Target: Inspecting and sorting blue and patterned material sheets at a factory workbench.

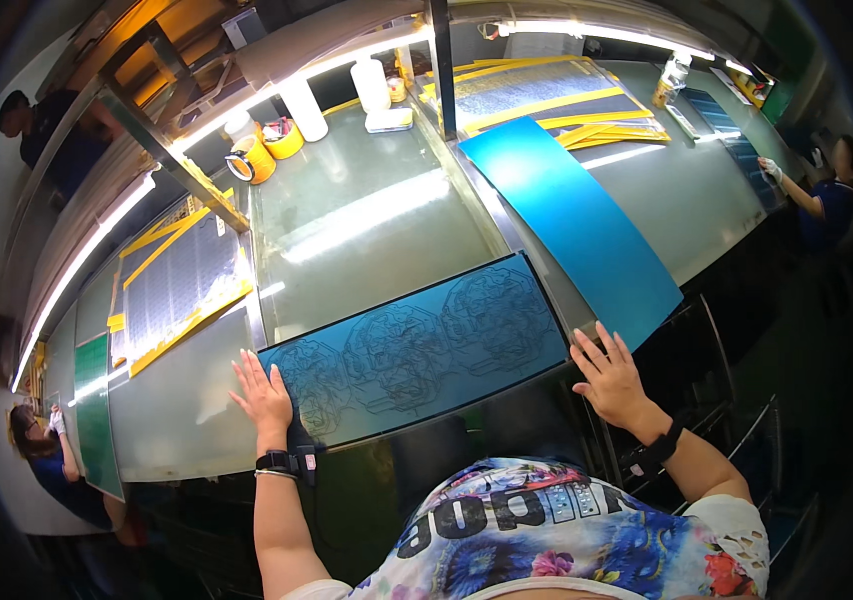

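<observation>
Lying at the front edge of the glass-topped table, a dark-framed blue panel [415, 345] carries a dense pattern of fine dark lines. My left hand [265, 398] is open at its left end, fingers spread, thumb close to the panel's edge. Beyond its right end is my right hand [611, 382], also open with the fingers stretched out. Those fingertips are near the lower end of a plain bright blue sheet [572, 220], which slants from the back middle to the front right. Neither hand grips anything; whether the palms touch the table or panel is hard to tell.
Yellow-edged patterned sheets lie in a left stack [187, 290] and a far right stack [537, 95]. Tape rolls [252, 160] and a white bottle [371, 85] stand behind. A metal post [441, 70] rises at the back. Other people work at left and right.
</observation>
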A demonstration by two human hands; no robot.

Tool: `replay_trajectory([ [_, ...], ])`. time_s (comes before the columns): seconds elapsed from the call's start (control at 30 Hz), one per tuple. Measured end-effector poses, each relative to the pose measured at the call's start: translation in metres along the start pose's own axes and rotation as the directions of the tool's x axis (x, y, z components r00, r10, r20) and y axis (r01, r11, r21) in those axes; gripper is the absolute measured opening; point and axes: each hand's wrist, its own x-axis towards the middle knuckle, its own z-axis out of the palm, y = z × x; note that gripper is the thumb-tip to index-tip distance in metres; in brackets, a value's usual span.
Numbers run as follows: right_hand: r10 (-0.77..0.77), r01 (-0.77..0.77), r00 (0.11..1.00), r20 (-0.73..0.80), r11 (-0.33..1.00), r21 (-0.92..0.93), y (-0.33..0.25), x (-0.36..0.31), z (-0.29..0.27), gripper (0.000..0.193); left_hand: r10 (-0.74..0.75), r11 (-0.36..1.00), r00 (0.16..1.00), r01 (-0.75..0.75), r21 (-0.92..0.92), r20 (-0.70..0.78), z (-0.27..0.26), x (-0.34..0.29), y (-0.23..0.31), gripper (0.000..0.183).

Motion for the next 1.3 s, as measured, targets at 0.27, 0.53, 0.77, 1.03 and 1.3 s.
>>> replay_trajectory([
  [0.27, 0.580, -0.495, 0.762, 0.287, 0.236, 0.836, 0.015, 0.009, 0.056, 0.024, -0.082, 0.988, 0.997, 0.082, -0.130, 0.002, -0.017, -0.037, -0.011, 0.066],
  [0.53, 0.490, -0.492, 0.735, 0.469, -0.091, 0.866, 0.003, -0.004, 0.074, 0.025, -0.361, 0.930, 0.834, 0.287, -0.231, -0.416, -0.007, -0.155, -0.028, 0.055],
  [0.77, 0.401, -0.489, 0.754, 0.521, -0.187, 0.852, 0.003, -0.026, 0.072, 0.023, -0.661, 0.295, 0.745, 0.368, -0.882, 0.090, 0.004, -0.169, -0.020, 0.033],
  [1.03, 0.136, -0.408, 0.852, 0.505, -0.431, 0.805, 0.010, 0.001, 0.049, 0.026, -0.530, -0.090, 0.729, 0.459, -0.884, 0.433, -0.003, -0.166, -0.023, 0.032],
  [1.3, -0.151, -0.525, 0.851, 0.503, -0.273, 0.806, 0.035, 0.017, 0.018, 0.033, -0.309, -0.131, 0.826, 0.454, -0.881, 0.472, -0.052, -0.152, -0.045, 0.021],
])
